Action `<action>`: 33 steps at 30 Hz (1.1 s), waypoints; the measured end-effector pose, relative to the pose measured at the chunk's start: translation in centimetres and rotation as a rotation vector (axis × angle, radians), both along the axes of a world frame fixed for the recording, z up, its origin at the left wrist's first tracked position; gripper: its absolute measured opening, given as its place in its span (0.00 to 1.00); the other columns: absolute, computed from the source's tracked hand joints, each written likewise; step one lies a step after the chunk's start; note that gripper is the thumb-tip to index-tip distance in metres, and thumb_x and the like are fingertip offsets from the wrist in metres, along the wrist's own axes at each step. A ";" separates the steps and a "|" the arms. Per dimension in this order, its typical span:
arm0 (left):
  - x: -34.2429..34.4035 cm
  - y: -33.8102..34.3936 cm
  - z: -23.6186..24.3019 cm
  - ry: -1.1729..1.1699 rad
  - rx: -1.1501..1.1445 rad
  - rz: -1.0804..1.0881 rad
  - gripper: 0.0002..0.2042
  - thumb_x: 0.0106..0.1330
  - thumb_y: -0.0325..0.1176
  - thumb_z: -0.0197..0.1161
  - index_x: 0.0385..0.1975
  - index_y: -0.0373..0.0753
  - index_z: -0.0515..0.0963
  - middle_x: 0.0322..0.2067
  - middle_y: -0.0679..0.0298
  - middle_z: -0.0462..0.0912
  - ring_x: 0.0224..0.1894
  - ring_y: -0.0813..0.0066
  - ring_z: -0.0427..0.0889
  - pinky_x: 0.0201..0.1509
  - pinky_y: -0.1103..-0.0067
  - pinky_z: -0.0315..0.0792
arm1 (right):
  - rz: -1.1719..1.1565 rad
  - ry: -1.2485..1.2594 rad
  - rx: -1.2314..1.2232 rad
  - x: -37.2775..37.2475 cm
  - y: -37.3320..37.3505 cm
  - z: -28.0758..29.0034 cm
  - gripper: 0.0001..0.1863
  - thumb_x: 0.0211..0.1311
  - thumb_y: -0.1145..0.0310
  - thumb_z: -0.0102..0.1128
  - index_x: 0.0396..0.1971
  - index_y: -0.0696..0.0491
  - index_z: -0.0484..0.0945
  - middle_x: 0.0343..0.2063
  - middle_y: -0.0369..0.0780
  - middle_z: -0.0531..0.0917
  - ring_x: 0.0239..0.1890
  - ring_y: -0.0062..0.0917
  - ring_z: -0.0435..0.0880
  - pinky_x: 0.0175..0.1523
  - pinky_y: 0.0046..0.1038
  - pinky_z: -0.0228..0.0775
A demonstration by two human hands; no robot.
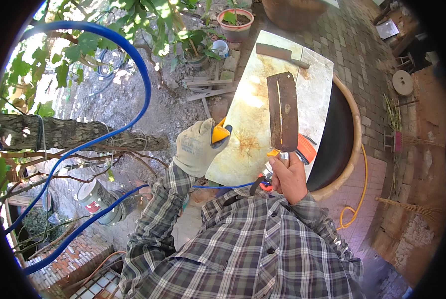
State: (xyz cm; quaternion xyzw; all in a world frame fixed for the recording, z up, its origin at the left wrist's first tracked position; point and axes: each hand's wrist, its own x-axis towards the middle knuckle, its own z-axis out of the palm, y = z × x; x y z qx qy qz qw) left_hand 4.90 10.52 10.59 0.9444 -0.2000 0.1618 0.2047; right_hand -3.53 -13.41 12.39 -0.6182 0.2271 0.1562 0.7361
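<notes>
My right hand (289,175), bare, is closed round the handle end of a rusty cleaver (289,112), whose broad brown blade points away from me above a pale, stained board (248,162). Beside that hand is an orange and black tool (306,148), partly hidden; its kind is unclear. At the board's left edge, my left hand (197,148) wears a whitish work glove. Its fingers are curled round a small yellow piece (221,132) with something dark at its edge. Another rusty blade with a handle (274,52) lies at the board's far end.
The board rests across a large dark vat with a tan rim (355,129). A blue hose (146,79) loops on the left, near a rough trunk (78,133). Potted plants (235,31) stand at the back. A yellow cord (365,184) trails on the right paving.
</notes>
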 end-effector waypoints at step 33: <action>-0.1 8.4 -14.4 0.855 1.086 -0.274 0.13 0.65 0.43 0.60 0.40 0.44 0.84 0.43 0.58 0.84 0.46 0.62 0.85 0.47 0.68 0.78 | -0.575 -0.061 -0.045 -4.4 -7.3 -2.3 0.09 0.66 0.69 0.61 0.33 0.52 0.68 0.14 0.32 0.69 0.10 0.16 0.66 0.13 0.22 0.56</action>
